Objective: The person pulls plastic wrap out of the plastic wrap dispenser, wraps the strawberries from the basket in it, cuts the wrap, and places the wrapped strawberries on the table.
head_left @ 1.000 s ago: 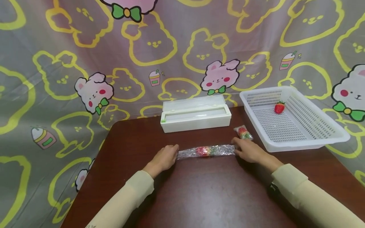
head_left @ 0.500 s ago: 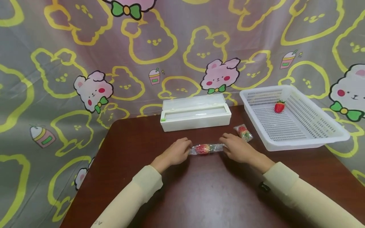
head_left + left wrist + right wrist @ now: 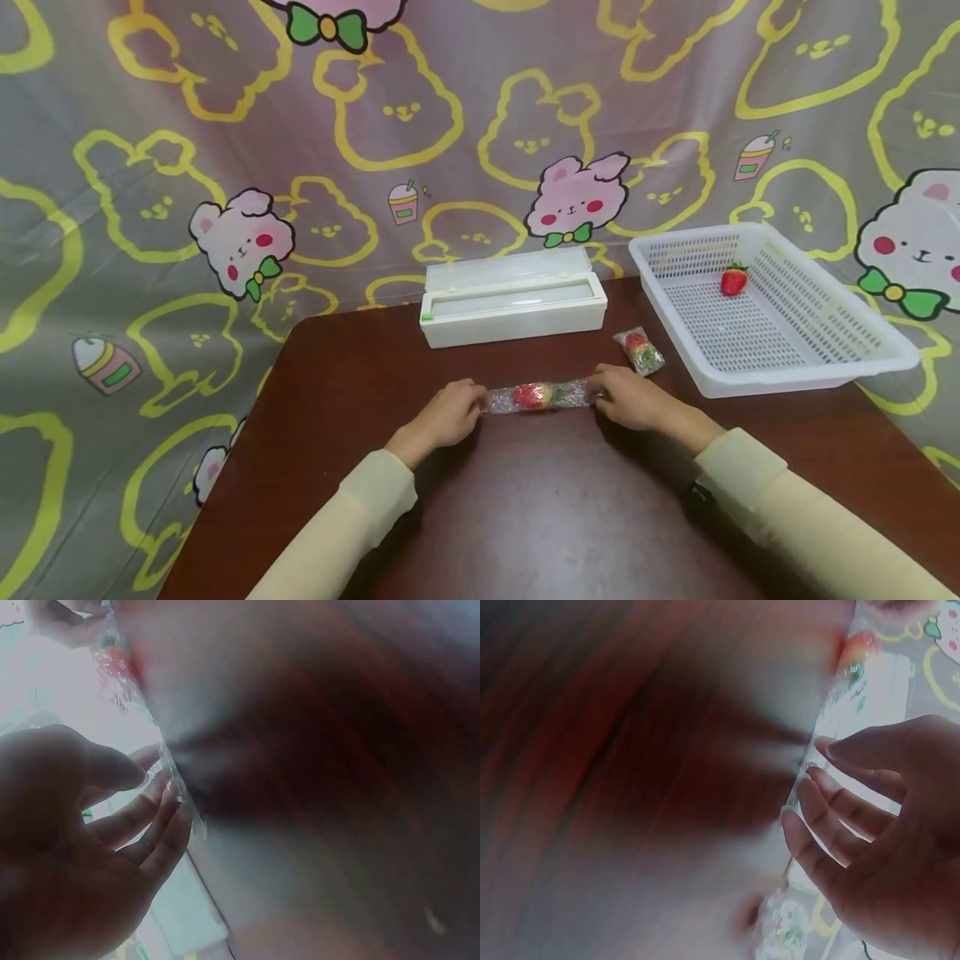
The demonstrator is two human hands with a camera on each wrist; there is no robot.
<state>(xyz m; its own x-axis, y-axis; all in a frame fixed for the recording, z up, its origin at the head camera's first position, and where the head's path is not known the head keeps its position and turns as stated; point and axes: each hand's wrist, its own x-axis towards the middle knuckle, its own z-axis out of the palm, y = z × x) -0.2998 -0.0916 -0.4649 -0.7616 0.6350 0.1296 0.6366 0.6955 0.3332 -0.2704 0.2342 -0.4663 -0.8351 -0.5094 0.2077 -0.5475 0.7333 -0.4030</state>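
Observation:
A red strawberry [image 3: 531, 396] with a green top lies inside a narrow strip of cling film [image 3: 573, 393] across the middle of the table. At the strip's left end my left hand [image 3: 452, 412] holds the film between thumb and fingertips, low over the table. My right hand [image 3: 628, 397] holds the opposite end, its fingertips right at the film in the right wrist view. Both hands have bent fingers, and the strawberry sits between them, apart from either. A second strawberry wrapped in film [image 3: 640, 350] rests just beyond my right hand.
A long white cling film box [image 3: 514, 323] stands at the back with its lid raised. To the right is a white perforated basket [image 3: 802, 385] holding one bare strawberry [image 3: 733, 281]. The brown table [image 3: 517, 517] meets a cartoon-print curtain [image 3: 465, 92] behind.
Both hands moved inward along the film, then slightly apart again, leaving a shorter strip than a second ago. The strawberry stays between them. Box, basket and the second wrapped strawberry have not moved.

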